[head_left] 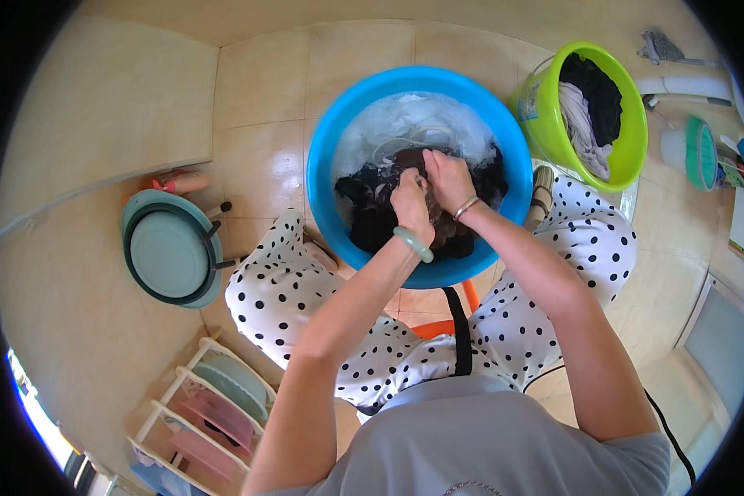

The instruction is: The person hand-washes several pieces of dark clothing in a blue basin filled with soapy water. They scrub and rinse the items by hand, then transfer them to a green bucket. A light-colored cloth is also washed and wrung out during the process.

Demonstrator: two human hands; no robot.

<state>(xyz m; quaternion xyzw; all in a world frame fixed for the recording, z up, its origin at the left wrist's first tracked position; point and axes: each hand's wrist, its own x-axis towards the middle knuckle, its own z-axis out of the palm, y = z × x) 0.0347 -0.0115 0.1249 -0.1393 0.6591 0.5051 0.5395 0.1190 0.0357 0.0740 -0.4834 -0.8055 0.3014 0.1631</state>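
A blue basin (pixel 319 169) stands on the floor between my knees, with suds (pixel 401 114) over the water in its far half. Dark clothes (pixel 370 217) lie soaked in the near half. Both of my hands are inside the basin, close together and closed on a dark brown garment (pixel 408 159). My left hand (pixel 412 201) grips it on the near side, a pale green bangle above the wrist. Just right of it, my right hand (pixel 450 180) has its fingers bent round the same cloth, and a metal bangle circles that wrist. The fingertips are partly hidden by the fabric.
At the right of the basin stands a lime green bucket (pixel 633 124) with black and pale clothes in it. Teal basins (pixel 170 252) lean against the left wall. A white rack (pixel 183 387) is at lower left, a mint green container (pixel 703 153) at far right.
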